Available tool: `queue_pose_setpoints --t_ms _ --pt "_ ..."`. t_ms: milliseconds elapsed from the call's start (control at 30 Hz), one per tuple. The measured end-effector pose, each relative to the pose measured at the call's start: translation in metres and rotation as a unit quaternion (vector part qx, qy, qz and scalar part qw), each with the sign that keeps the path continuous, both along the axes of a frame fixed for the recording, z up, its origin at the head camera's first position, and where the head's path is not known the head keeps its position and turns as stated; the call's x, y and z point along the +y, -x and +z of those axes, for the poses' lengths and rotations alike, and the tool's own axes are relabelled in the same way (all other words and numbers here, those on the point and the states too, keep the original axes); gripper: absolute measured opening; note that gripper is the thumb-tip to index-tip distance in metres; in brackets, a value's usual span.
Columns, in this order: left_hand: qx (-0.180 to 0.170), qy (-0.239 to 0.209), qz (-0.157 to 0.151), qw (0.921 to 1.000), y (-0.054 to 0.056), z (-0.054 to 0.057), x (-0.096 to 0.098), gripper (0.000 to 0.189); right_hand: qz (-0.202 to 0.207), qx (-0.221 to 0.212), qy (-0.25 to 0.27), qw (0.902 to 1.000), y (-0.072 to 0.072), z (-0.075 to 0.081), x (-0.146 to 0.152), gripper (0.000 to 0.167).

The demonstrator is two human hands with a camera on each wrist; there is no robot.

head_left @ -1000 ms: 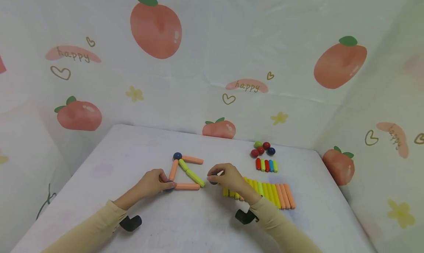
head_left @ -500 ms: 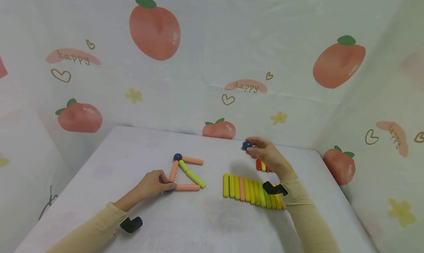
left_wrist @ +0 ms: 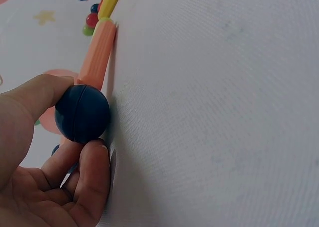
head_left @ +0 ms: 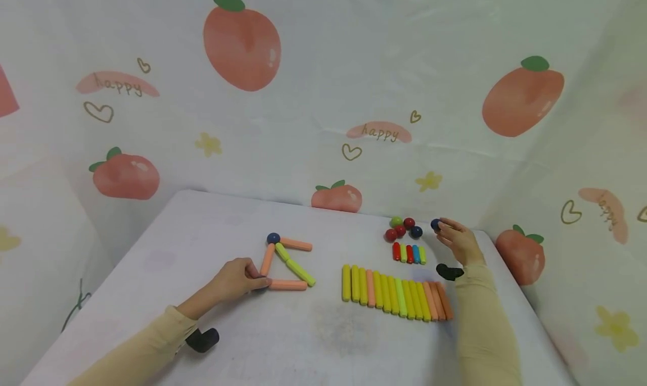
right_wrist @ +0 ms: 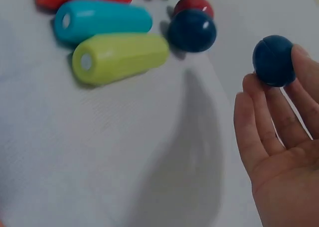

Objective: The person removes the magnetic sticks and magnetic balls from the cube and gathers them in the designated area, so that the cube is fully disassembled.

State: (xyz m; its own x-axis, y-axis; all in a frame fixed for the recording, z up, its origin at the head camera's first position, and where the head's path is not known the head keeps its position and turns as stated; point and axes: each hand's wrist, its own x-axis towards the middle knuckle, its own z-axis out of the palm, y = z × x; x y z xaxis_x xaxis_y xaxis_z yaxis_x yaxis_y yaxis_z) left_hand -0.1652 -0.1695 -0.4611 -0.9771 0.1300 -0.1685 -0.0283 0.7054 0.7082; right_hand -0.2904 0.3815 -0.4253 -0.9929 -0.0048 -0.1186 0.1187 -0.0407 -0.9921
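Observation:
My left hand (head_left: 236, 277) pinches a dark blue ball (left_wrist: 82, 113) between thumb and fingers, low at the table. An orange rod (head_left: 288, 285) runs right from that ball, and a second orange rod (head_left: 268, 259) leads up to another blue ball (head_left: 273, 238). From this upper ball extend an orange rod (head_left: 297, 244) and a yellow-green rod pair (head_left: 295, 267). At the back right my right hand (head_left: 459, 241) pinches a blue ball (right_wrist: 273, 60) with thumb and fingertips, raised over the table, its shadow below.
Left of the right hand lie red balls (head_left: 391, 235), a green ball (head_left: 396, 222) and a blue ball (head_left: 416, 232). Short coloured rods (head_left: 410, 254) line up in front of them. Nearer, a long row of yellow and orange rods (head_left: 394, 294) covers the table's right middle.
My right hand has carried its blue ball from beside the shape, over the row of rods, to the far right of the loose balls. The left hand keeps its place.

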Motion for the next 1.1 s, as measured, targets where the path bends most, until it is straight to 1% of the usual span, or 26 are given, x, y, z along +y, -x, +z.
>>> queue_pose_setpoints --t_ms 67,133,267,400,567,700,833,933,967,1000,1033,1100 --pt "0.002 0.001 -0.001 1.0000 0.000 0.001 0.000 0.036 -0.015 -0.019 -0.031 0.9992 0.001 -0.007 0.003 0.056" --pt "0.002 0.002 -0.001 1.0000 0.001 0.001 0.000 0.036 -0.022 -0.030 -0.060 0.9975 0.003 -0.012 0.004 0.060" --pt "0.000 0.008 0.000 1.0000 0.001 0.000 0.000 0.036 -0.031 -0.050 -0.103 0.9929 0.008 -0.021 0.004 0.059" --pt "-0.003 0.011 0.001 0.9999 0.001 -0.001 0.000 0.038 -0.046 -0.074 -0.141 0.9861 0.012 -0.029 0.003 0.061" --pt "-0.006 0.006 0.003 1.0000 0.001 -0.002 0.000 0.038 -0.055 -0.082 -0.185 0.9778 0.013 -0.032 -0.001 0.061" --pt "-0.005 0.001 0.003 1.0000 0.001 -0.002 0.000 0.037 -0.059 -0.088 -0.198 0.9744 0.012 -0.031 -0.003 0.061" --pt "-0.003 0.001 0.001 1.0000 0.001 -0.002 0.000 0.037 -0.055 -0.090 -0.198 0.9745 0.012 -0.031 -0.001 0.060" --pt "-0.002 0.004 0.002 1.0000 0.001 -0.002 0.000 0.037 -0.044 -0.089 -0.195 0.9759 0.011 -0.029 -0.001 0.063" --pt "-0.002 0.004 0.002 1.0000 0.001 -0.002 0.000 0.037 -0.046 -0.088 -0.198 0.9753 0.011 -0.028 -0.001 0.062" --pt "-0.002 0.005 0.002 1.0000 0.001 -0.001 0.000 0.037 -0.050 -0.084 -0.198 0.9753 0.010 -0.026 -0.001 0.063" --pt "-0.002 0.006 0.003 1.0000 0.001 -0.001 0.000 0.037 -0.064 -0.078 -0.197 0.9753 0.010 -0.023 -0.002 0.063" --pt "-0.001 0.008 0.002 1.0000 0.001 0.000 0.001 0.038 -0.112 -0.064 -0.194 0.9726 0.008 -0.015 -0.006 0.060"
